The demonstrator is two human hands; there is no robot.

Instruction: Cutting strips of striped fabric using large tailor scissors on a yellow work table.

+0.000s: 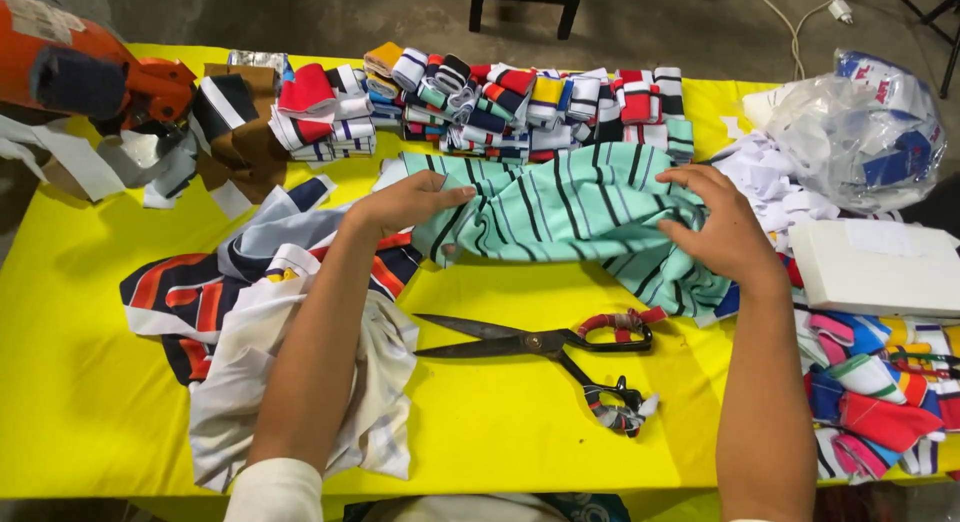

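A pair of black scissors [545, 344], blades parted and handles wrapped in cloth strips, was laid on the yellow table [500, 432] and serves as the landmark. Left of the scissors, a heap of white, navy and orange fabric [260, 322] was crossed by the left forearm. Just beyond the scissors, a mint-green striped cloth [570, 207] was held at both ends: the left hand [405, 200] was pressed flat on it, fingers together, while the right hand [720, 227] was bunched into it with fingers curled. Farther beyond, folded striped collar pieces [520, 107] were stacked in rows.
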